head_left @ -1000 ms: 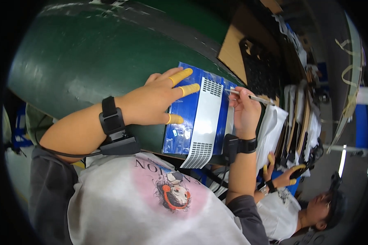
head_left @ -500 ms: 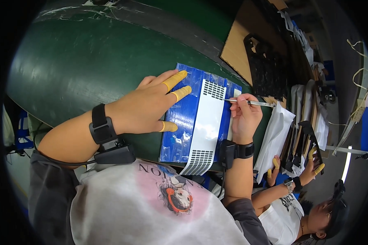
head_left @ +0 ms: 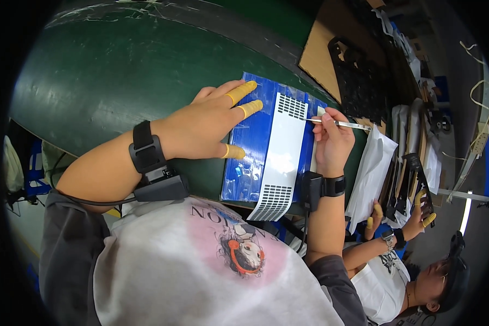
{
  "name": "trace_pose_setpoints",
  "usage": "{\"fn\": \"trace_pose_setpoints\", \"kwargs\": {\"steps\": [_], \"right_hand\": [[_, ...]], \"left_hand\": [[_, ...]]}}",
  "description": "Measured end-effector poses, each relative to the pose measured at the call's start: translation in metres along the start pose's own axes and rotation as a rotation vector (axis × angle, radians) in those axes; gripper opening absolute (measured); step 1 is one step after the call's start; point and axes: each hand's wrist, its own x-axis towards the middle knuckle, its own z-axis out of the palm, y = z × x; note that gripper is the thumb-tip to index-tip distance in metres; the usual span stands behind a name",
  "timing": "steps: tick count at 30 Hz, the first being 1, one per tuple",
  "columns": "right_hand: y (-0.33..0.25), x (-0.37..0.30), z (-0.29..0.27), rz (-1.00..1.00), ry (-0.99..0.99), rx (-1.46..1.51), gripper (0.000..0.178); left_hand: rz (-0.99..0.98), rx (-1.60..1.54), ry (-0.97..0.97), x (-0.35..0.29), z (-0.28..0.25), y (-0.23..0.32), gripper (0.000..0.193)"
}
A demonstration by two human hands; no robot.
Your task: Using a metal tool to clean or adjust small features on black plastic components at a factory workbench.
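My left hand (head_left: 214,119) lies spread on the left edge of a blue corrugated plastic board (head_left: 249,142), with yellow finger cots on several of its fingers. On the board rests a long white backing strip (head_left: 284,145), with small black rectangular pieces (head_left: 292,107) in rows at its far end. More black pieces (head_left: 274,202) sit at its near end, which hangs past the board's near edge. Between the fingers of my right hand (head_left: 334,142) is a pair of metal tweezers (head_left: 346,124). Their tip meets the right side of the far rows; whether a piece is pinched there I cannot tell.
The board lies on a dark green table (head_left: 114,81). Beyond it, on the right, stand a cardboard sheet (head_left: 319,60) and black molded parts (head_left: 361,76). White sheets (head_left: 372,174) stand at the right. A co-worker's hand (head_left: 418,220) with yellow finger cots holds a dark part.
The whole view has shifted slightly, so the board and both my hands appear a little higher and farther right. My left hand stays on the board, and the tweezers remain at the far rows.
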Motion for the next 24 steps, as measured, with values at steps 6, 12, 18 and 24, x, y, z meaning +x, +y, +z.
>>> {"fn": "trace_pose_setpoints", "kwargs": {"steps": [6, 12, 18, 24], "right_hand": [[-0.010, 0.005, -0.025, -0.030, 0.063, 0.251, 0.018], [-0.026, 0.023, -0.063, -0.296, 0.136, 0.643, 0.015], [-0.028, 0.022, -0.084, -0.245, 0.055, 0.776, 0.014], [-0.027, 0.018, -0.069, -0.161, -0.112, 0.836, 0.017]], "left_hand": [[-0.109, -0.319, 0.029, 0.018, -0.023, 0.008, 0.043], [-0.151, -0.071, 0.145, 0.167, -0.026, 0.022, 0.033], [-0.299, 0.231, -0.137, 0.273, 0.038, 0.049, 0.040], [-0.497, 0.000, 0.117, 0.259, -0.022, 0.012, 0.032]]}}
